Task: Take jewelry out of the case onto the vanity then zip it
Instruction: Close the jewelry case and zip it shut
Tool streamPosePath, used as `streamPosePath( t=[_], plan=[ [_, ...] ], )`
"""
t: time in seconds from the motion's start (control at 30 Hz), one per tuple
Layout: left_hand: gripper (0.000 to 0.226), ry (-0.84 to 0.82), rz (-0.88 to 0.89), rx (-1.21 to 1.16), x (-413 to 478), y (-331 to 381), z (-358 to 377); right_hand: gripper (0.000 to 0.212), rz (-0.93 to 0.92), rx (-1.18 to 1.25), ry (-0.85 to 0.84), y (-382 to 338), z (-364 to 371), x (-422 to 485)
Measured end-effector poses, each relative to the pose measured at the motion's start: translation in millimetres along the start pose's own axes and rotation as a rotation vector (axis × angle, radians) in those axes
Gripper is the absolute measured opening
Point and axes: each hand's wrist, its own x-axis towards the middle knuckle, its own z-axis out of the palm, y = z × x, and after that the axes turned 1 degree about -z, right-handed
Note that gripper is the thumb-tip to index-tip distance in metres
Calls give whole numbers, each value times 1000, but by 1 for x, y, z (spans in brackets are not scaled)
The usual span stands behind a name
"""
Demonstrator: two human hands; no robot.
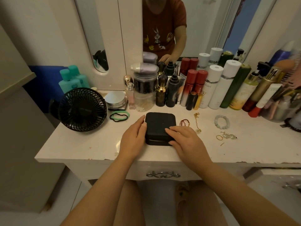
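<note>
The black case (160, 126) sits in the middle of the frame on the white counter (81, 147), with its lid down. The jewelry already lies out on the counter to the right of it: a red cord bracelet (184, 122) just beside the case, a gold necklace (197, 121), a pale bead bracelet (222, 122) further right, and nearer the front edge a gold ring (219, 137) beside a small silver piece (228, 135). So the emptying looks done, and the step in hand is the closing.

The left hand (135, 137) lies flat against the case's left side, fingers fairly straight, bracing it and holding nothing. The right hand (184, 139) rests on the near right corner, fingers laid flat on the lid and thumb down by the front seam (156, 141); it seems to press the lid shut rather than grip anything. The zip pull cannot be seen, and whether any stretch of the zip is already closed cannot be told.

The next move calls for finding the pull, pinching it with one hand, and running it round the seam while the other hand keeps the case from sliding. The red cord bracelet is close enough to be nudged or caught.
</note>
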Motion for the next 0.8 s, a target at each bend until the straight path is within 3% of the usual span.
streamPosePath(
  t=[0.13,0.37,0.63,0.8],
  plan=[
    [45,-45,30,84,-1,1,2,32,18,5,24,0,4,-1],
    [43,-33,26,111,-5,1,0,41,82,25,-69,-1,8,4],
    [33,73,62,14,-5,-5,0,49,160,167,-133,4,1,7],
    [44,-10,65,74,-4,-3,2,42,191,170,-71,1,6,7]
  ],
)
